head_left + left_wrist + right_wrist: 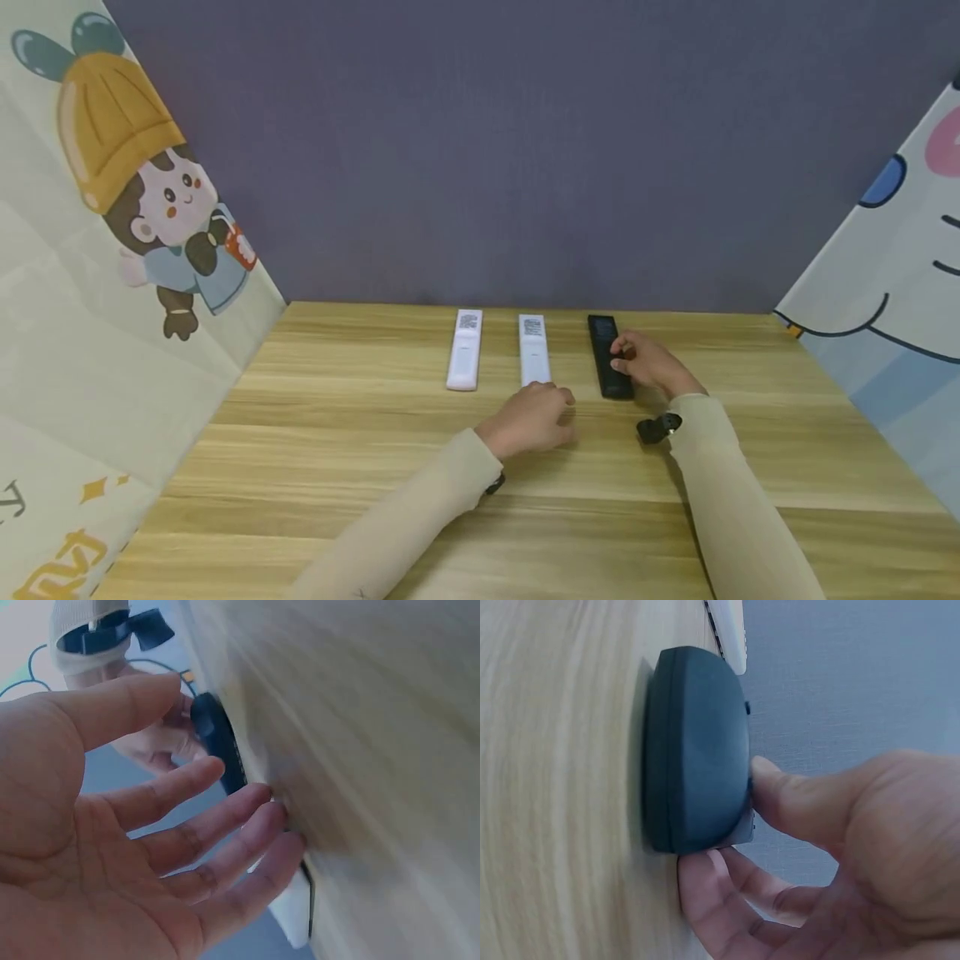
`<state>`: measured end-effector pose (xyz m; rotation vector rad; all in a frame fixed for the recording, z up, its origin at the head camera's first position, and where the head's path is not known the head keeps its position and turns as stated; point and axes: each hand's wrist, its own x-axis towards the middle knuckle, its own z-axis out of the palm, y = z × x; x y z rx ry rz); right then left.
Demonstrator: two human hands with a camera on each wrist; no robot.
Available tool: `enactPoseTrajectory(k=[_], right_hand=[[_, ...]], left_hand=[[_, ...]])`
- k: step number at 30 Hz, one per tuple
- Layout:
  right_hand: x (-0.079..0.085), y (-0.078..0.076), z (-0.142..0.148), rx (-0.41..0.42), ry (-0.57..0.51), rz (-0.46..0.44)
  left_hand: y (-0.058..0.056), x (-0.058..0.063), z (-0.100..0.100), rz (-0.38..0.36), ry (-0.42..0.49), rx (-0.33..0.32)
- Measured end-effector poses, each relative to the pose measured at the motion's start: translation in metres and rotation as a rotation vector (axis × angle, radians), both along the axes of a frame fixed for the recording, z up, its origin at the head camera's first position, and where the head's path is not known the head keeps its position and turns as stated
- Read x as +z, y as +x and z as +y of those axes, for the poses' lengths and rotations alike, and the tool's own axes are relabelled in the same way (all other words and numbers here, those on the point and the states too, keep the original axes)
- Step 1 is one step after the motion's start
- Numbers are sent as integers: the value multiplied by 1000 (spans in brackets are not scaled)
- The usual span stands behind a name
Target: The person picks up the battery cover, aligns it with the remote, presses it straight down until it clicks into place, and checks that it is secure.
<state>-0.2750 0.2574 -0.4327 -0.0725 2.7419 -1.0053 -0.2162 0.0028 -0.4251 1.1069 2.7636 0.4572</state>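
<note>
Three remote controls lie in a row on the wooden table, backs up. At the right end, my right hand point(648, 365) holds the black remote control point(602, 350) by its right side. The right wrist view shows the thumb on top of the black remote point(705, 750) and the fingers against its edge. My left hand point(531, 419) hovers at the near end of the middle white remote control point(534, 350), fingers loosely bent and holding nothing in the left wrist view. At the left lies another white remote control point(465, 350), untouched.
A dark grey panel point(480, 150) stands upright behind the table point(360, 433). Cartoon-printed sheets flank it, a left one point(45, 233) and a right one point(900, 275). Each wrist wears a small black device, such as the right one point(657, 428).
</note>
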Motion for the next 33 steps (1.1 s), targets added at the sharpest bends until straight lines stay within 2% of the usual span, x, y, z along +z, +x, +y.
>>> enactPoseTrajectory(k=[7, 14, 18, 25, 29, 33], right_hand=[[-1, 3, -1, 10, 10, 11], [4, 5, -9, 57, 142, 117], [6, 6, -13, 67, 216, 153], [13, 7, -15, 102, 253, 253], [18, 7, -13, 149, 245, 250], [23, 8, -8, 186, 231, 251]], left_hand=[[-1, 10, -15, -48, -81, -16], [-4, 22, -26, -133, -115, -57], [-6, 28, -33, -193, -143, -50], [-16, 44, -52, -257, -158, 40], [-25, 51, -68, -277, -130, 116], [-34, 58, -86, -301, -128, 156]])
